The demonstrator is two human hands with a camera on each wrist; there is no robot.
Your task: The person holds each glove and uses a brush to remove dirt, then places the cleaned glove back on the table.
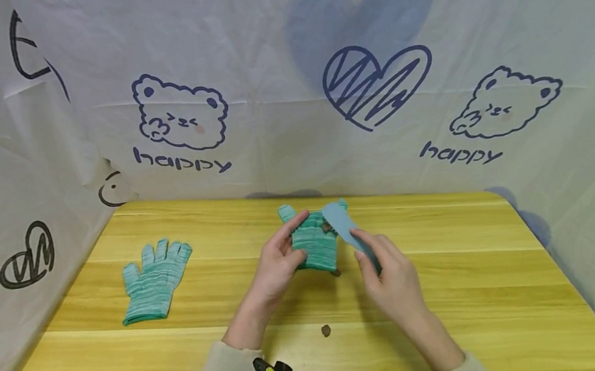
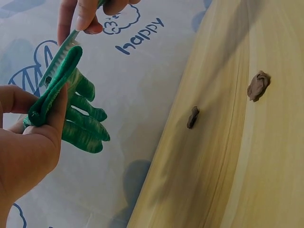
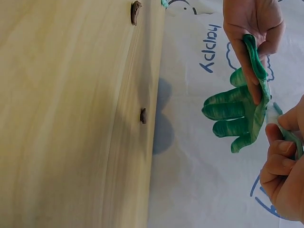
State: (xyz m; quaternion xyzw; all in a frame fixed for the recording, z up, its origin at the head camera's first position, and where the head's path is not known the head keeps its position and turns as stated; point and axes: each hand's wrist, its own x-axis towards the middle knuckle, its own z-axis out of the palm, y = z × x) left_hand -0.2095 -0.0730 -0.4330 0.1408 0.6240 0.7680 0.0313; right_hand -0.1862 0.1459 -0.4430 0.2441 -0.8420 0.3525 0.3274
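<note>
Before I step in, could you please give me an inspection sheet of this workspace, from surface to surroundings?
Surface: wood-grain tabletop, partly in shadow.
Job's things: green glove held above the tabletop, a brown patch showing on it beside the blue brush; second glove lying flat to the left.
Clutter: nearer brown lump and farther brown lump, both on the tabletop.
Hands: left hand grips the green glove; right hand holds the brush.
Cables: nothing seen.
Surroundings: printed white cloth behind and at both sides.
</note>
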